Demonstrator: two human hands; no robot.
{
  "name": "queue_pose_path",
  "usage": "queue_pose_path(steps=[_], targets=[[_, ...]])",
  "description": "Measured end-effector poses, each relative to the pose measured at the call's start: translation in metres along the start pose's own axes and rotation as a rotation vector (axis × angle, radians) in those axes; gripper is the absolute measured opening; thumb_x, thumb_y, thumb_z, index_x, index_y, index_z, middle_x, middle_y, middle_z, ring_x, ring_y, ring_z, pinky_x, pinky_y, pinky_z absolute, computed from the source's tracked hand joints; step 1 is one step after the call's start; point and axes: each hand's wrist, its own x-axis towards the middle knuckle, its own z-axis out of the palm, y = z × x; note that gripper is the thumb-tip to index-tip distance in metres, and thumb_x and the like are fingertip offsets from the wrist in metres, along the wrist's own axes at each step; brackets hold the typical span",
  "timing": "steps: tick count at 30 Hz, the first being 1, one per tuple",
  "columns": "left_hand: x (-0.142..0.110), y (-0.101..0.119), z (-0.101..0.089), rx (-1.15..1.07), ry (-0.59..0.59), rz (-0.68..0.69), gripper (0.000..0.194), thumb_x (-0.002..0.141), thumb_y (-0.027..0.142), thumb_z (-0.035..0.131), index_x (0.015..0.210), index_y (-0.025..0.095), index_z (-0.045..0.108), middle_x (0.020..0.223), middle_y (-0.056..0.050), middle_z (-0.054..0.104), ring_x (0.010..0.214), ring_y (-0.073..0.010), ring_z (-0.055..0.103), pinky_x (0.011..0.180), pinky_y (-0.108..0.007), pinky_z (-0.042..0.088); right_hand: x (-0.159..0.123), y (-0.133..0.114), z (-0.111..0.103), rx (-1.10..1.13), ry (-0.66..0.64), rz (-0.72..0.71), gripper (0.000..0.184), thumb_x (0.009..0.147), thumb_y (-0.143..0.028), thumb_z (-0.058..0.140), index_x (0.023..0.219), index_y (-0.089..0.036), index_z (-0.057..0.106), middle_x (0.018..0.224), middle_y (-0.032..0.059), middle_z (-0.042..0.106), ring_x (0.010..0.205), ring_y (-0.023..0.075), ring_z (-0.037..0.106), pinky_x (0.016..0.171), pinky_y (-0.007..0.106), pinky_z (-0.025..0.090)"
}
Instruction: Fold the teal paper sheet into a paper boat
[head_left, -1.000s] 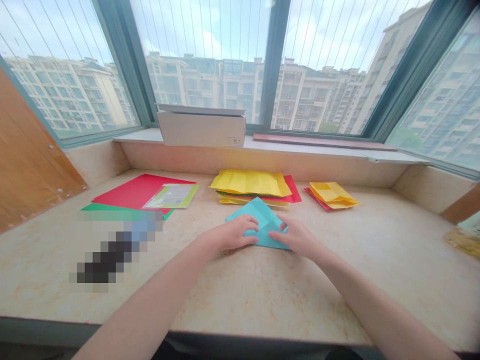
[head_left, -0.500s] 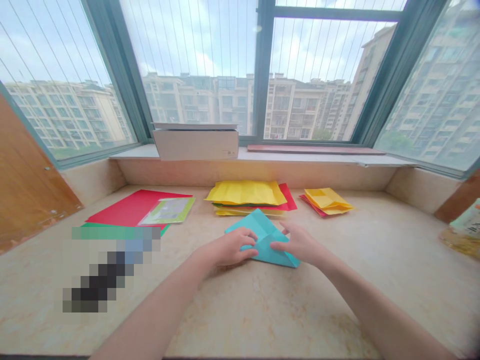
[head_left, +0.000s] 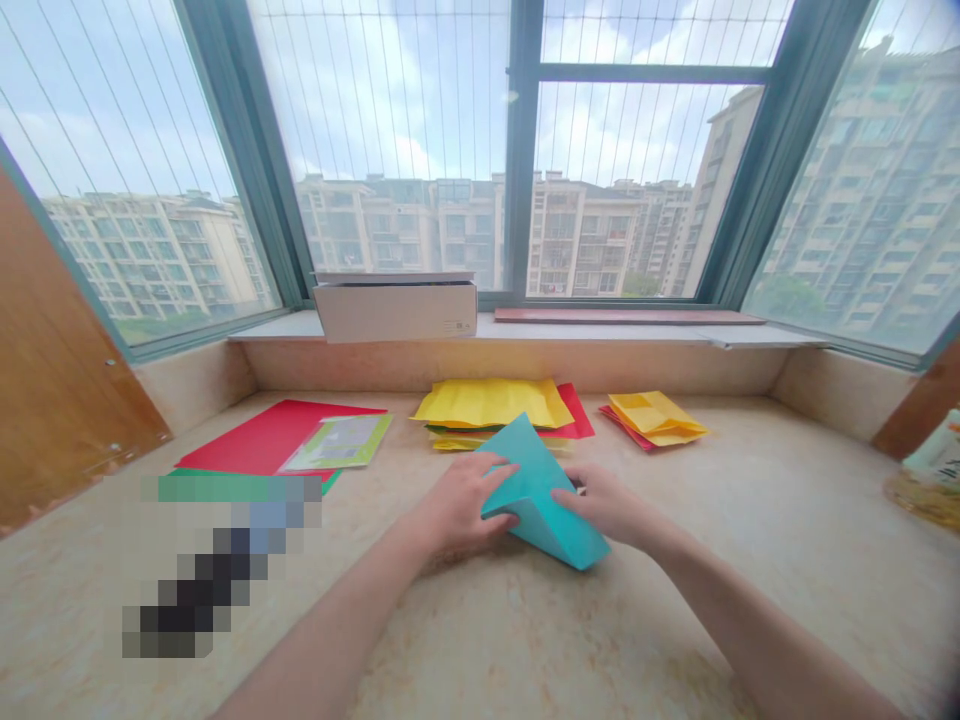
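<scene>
A turquoise sheet of folded paper (head_left: 536,490) is between my hands at the middle of the counter, its near edge lifted off the surface. My left hand (head_left: 469,500) grips its left side, the thumb at the near edge and the fingers lying over the top. On the right side, my right hand (head_left: 604,500) pinches the paper, thumb on top and the other fingers partly hidden behind it. Just beyond the paper lies a stack of folded yellow, green and red paper (head_left: 491,405).
To the right sits a smaller pile of folded yellow and red paper (head_left: 656,415). At left are red sheets (head_left: 255,440), a clear packet with a green border (head_left: 341,443) and a blurred-out object (head_left: 202,580). A white box (head_left: 397,310) stands on the window ledge. A jar (head_left: 930,470) is at far right.
The turquoise paper has gone from lying nearly flat to having its near edge raised and turned. Both hands have shifted their hold with it. The view has tilted upward.
</scene>
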Motion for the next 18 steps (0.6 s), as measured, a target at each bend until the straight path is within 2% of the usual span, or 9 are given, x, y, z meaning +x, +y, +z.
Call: queue_pose_path(steps=[2, 4, 6, 8, 10, 11, 13, 15, 18], targets=[[0.002, -0.004, 0.002, -0.026, 0.134, -0.077, 0.093, 0.075, 0.062, 0.069, 0.151, 0.024, 0.033, 0.152, -0.018, 0.04, 0.141, -0.04, 0.032, 0.116, -0.061, 0.018, 0.002, -0.002, -0.001, 0.043, 0.038, -0.003, 0.025, 0.086, -0.036, 0.059, 0.095, -0.018, 0.075, 0.098, 0.006, 0.075, 0.088, 0.0248, 0.068, 0.075, 0.035, 0.053], [0.005, -0.006, 0.003, -0.13, 0.31, -0.178, 0.107, 0.073, 0.065, 0.07, 0.156, 0.024, 0.016, 0.158, -0.019, 0.027, 0.146, -0.0387, 0.021, 0.118, -0.06, 0.013, 0.003, -0.005, -0.001, 0.147, 0.09, -0.002, 0.032, 0.088, -0.042, 0.057, 0.104, -0.018, 0.073, 0.103, 0.0075, 0.075, 0.089, 0.0253, 0.068, 0.074, 0.035, 0.054], [0.009, -0.006, 0.004, -0.308, 0.464, -0.292, 0.113, 0.073, 0.064, 0.07, 0.157, 0.023, 0.005, 0.161, -0.02, 0.018, 0.148, -0.0369, 0.017, 0.118, -0.057, 0.017, 0.002, -0.009, 0.0, 0.283, 0.144, -0.003, 0.039, 0.089, -0.048, 0.058, 0.112, -0.018, 0.069, 0.104, 0.0085, 0.074, 0.087, 0.0251, 0.069, 0.071, 0.034, 0.055], [0.012, -0.002, 0.003, -0.564, 0.551, -0.397, 0.118, 0.073, 0.065, 0.071, 0.156, 0.021, 0.0, 0.16, -0.023, 0.019, 0.146, -0.0371, 0.022, 0.115, -0.055, 0.024, 0.001, -0.013, 0.003, 0.388, 0.189, -0.013, 0.043, 0.088, -0.051, 0.059, 0.114, -0.018, 0.067, 0.104, 0.009, 0.074, 0.086, 0.0243, 0.069, 0.071, 0.033, 0.055], [0.015, 0.006, 0.002, -0.875, 0.549, -0.47, 0.114, 0.073, 0.067, 0.069, 0.156, 0.02, 0.006, 0.154, -0.025, 0.031, 0.14, -0.0374, 0.037, 0.11, -0.054, 0.033, -0.002, -0.017, 0.008, 0.443, 0.222, -0.039, 0.043, 0.088, -0.052, 0.06, 0.113, -0.018, 0.065, 0.103, 0.0086, 0.074, 0.084, 0.0223, 0.069, 0.07, 0.031, 0.055], [0.017, 0.011, 0.001, -1.031, 0.518, -0.491, 0.107, 0.074, 0.067, 0.068, 0.154, 0.02, 0.015, 0.15, -0.024, 0.039, 0.134, -0.0367, 0.044, 0.107, -0.053, 0.038, -0.003, -0.019, 0.011, 0.455, 0.235, -0.045, 0.043, 0.088, -0.053, 0.06, 0.113, -0.018, 0.064, 0.099, 0.0079, 0.073, 0.08, 0.0206, 0.068, 0.066, 0.03, 0.054], [0.018, 0.022, 0.0, -1.287, 0.432, -0.458, 0.08, 0.08, 0.067, 0.061, 0.142, 0.02, 0.041, 0.138, -0.02, 0.054, 0.124, -0.0328, 0.055, 0.102, -0.049, 0.043, -0.006, -0.021, 0.019, 0.448, 0.253, -0.033, 0.043, 0.087, -0.054, 0.061, 0.11, -0.018, 0.063, 0.081, 0.0042, 0.071, 0.063, 0.0161, 0.063, 0.054, 0.026, 0.05], [0.019, 0.031, -0.002, -1.448, 0.437, -0.413, 0.059, 0.085, 0.064, 0.057, 0.126, 0.021, 0.055, 0.127, -0.014, 0.063, 0.114, -0.0284, 0.062, 0.095, -0.043, 0.048, -0.008, -0.021, 0.027, 0.411, 0.251, -0.004, 0.04, 0.085, -0.054, 0.063, 0.101, -0.017, 0.062, 0.061, -0.0013, 0.062, 0.049, 0.0123, 0.054, 0.044, 0.023, 0.041], [0.019, 0.037, -0.004, -1.533, 0.507, -0.358, 0.045, 0.087, 0.057, 0.06, 0.112, 0.021, 0.061, 0.112, -0.009, 0.069, 0.1, -0.0225, 0.065, 0.083, -0.033, 0.051, -0.01, -0.02, 0.036, 0.346, 0.212, 0.006, 0.037, 0.083, -0.054, 0.064, 0.081, -0.018, 0.059, 0.051, -0.0041, 0.053, 0.045, 0.0109, 0.049, 0.043, 0.022, 0.037]])
